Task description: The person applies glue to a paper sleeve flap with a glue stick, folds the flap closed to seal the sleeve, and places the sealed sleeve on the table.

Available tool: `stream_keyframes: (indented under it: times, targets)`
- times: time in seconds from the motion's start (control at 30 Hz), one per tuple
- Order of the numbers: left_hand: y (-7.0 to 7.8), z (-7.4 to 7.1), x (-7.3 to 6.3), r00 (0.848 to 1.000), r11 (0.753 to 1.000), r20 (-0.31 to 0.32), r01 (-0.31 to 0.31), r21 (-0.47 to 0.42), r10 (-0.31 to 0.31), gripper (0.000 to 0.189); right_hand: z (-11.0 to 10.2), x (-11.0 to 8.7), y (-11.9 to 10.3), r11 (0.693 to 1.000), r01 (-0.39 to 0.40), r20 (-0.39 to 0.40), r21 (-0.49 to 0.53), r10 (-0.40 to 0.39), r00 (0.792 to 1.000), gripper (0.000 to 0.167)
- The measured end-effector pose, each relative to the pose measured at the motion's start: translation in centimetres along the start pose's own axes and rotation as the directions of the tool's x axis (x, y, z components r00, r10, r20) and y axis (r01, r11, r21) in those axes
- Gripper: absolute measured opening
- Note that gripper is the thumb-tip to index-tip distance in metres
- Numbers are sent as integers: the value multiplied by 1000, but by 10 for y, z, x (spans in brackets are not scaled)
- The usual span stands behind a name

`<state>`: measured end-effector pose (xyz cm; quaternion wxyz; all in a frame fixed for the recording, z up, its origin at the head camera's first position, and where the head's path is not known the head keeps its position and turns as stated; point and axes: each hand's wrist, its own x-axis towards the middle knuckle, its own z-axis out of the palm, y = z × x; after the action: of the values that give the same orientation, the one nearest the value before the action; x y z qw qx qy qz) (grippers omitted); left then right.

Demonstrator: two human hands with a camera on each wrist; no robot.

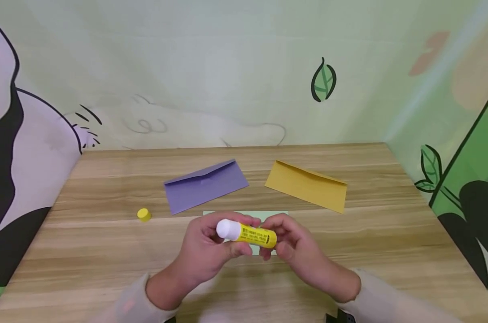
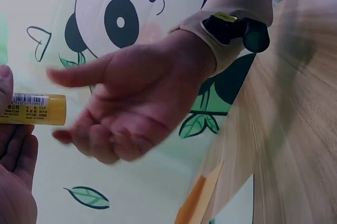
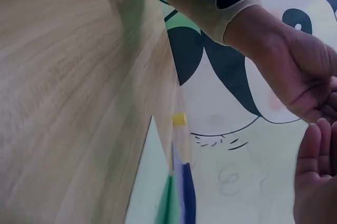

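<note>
My left hand [image 1: 205,253] holds a yellow glue stick [image 1: 257,236] between thumb and fingers, its white end pointing left and its yellow base right. At that base end is my right hand [image 1: 308,255], fingers loosely bent; the left wrist view shows a small gap between this hand [image 2: 142,97] and the glue stick [image 2: 45,109]. Beneath both hands lies a pale green envelope [image 1: 255,251], mostly covered by them. A small yellow cap [image 1: 144,215] stands on the table to the left.
Farther back on the wooden table [image 1: 86,260] lie a purple envelope [image 1: 207,190] at left and a yellow-orange envelope [image 1: 308,185] at right, both with flaps along the far side. A printed cloth backdrop [image 1: 211,80] rises behind the table edge.
</note>
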<state>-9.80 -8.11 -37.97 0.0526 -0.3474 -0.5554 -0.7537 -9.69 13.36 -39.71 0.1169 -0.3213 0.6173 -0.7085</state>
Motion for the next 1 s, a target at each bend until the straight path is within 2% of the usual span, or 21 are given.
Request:
stream_keyframes:
  times: [0.07,0.13,0.23,0.33,0.5,0.67,0.83,0.9,1.0]
  targets:
    - [0,0,0,1000,1000,-4,-6,2,6,34,2,-1,0,996,67,-45,-58,-69,997,34]
    - [-1,0,0,1000,1000,-6,3,3,-3,34,3,-2,0,990,81,-63,-113,-89,994,30]
    - [-3,1,-1,1000,999,8,25,-26,-25,33,2,-3,-1,984,75,-50,-164,-84,995,25]
    - [-4,2,-2,999,996,35,44,-74,-41,32,0,-5,-1,986,96,6,-134,-96,995,24]
    - [-5,3,-2,997,992,76,39,-123,-30,31,-2,-5,-3,993,109,102,-42,-104,989,23]
    - [-6,3,-2,995,990,99,33,-141,-19,32,-5,-3,-2,996,-11,196,90,-7,981,28]
    - [-5,3,-2,993,986,116,37,-162,-18,33,-7,-2,0,965,-161,293,208,95,951,36]
    - [-5,3,-2,992,985,123,40,-168,-19,34,-8,-1,0,958,-193,316,212,120,941,39]
    - [-4,2,-3,993,989,112,40,-142,-24,32,-8,-1,-2,963,-202,304,176,142,942,43]
